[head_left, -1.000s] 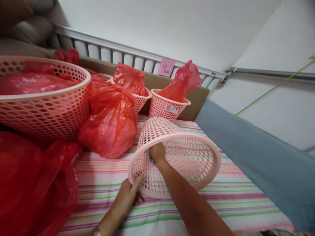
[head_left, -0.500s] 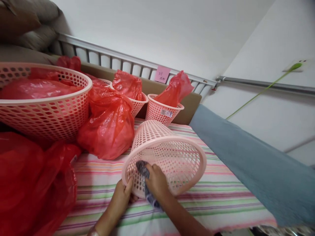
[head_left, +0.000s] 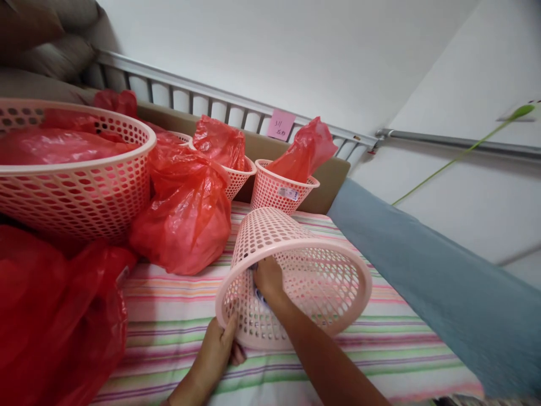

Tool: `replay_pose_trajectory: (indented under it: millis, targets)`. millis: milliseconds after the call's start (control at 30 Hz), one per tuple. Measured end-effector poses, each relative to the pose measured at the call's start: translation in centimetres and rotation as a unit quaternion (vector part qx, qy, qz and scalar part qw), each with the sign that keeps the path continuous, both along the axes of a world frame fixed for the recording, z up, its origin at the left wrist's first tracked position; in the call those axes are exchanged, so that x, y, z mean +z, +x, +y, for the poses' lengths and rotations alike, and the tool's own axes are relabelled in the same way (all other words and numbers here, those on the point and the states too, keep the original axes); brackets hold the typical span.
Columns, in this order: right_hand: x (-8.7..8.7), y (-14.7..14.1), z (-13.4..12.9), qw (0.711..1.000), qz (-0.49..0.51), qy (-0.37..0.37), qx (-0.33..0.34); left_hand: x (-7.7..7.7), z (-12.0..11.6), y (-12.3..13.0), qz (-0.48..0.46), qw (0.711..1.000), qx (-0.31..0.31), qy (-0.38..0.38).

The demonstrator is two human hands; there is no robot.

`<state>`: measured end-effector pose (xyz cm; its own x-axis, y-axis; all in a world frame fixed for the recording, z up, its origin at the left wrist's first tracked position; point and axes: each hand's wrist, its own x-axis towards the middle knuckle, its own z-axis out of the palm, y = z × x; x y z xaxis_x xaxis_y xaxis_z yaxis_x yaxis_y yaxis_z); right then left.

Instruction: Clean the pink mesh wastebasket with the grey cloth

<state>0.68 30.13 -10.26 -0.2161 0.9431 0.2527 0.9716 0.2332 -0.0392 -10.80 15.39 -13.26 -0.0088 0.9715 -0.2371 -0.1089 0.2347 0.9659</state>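
A pink perforated wastebasket (head_left: 270, 226) lies on its side in the middle of the surface, on a striped cloth (head_left: 169, 332), its mouth toward the near edge and its base toward the back edge. The left hand (head_left: 222, 344) is clamped on the rim at its lower left, thumb inside; the right hand (head_left: 269, 279) reaches into the mouth, fingers closed around a bluish-grey rag (head_left: 261, 297), though they are partly hidden. Being round, the wastebasket could roll toward the right edge if the left thumb slips. A hard inward push might drive its base into the labelled basket (head_left: 274, 194) near the back edge, or rumple the striped cloth. The rag could snag in the holes, and a leftward swing might bump the knotted red bag (head_left: 181, 225).
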Motion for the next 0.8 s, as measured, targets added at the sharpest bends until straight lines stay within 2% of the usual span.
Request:
replay_pose_trajectory:
  millis: [67,167,267,367,433,500,567,633,700,800]
  targets:
    - [-0.1,-0.7,2.5,1.000,0.006,-0.001,-0.007,0.0,0.0,0.0,0.006,1.000,-0.003,-0.010]
    - [-0.6,-1.1,4.5,1.000,0.011,-0.005,-0.016,0.6,0.1,-0.3,0.013,0.999,-0.008,-0.029]
    - [-1.1,-0.9,4.8,1.000,0.008,-0.009,-0.016,2.0,0.3,-1.6,0.041,0.999,-0.004,-0.029]
    - [-1.2,-0.7,4.6,1.000,0.002,-0.011,-0.013,3.0,0.6,-3.4,0.101,0.993,0.041,0.045]
    - [-1.1,-0.6,4.5,1.000,-0.002,-0.014,-0.011,2.9,0.7,-4.1,0.112,0.991,0.044,0.063]
    - [-0.7,-0.5,4.0,1.000,-0.004,-0.018,-0.011,2.4,0.7,-4.0,0.092,0.994,0.025,0.051]
    - [-0.2,-0.4,2.8,1.000,-0.005,-0.025,-0.011,1.7,0.5,-3.3,0.071,0.997,0.011,0.035]
    - [0.1,-0.1,0.3,0.999,-0.005,-0.032,-0.007,1.0,0.2,-2.4,0.061,0.998,0.012,0.022]
    - [0.1,0.3,-3.6,0.999,0.010,-0.038,0.004,0.4,-0.1,-1.5,0.049,0.999,0.015,0.012]
    - [-0.5,1.4,-10.4,0.993,0.092,-0.060,0.049,-0.4,-0.5,-0.5,0.017,0.999,0.024,0.021]
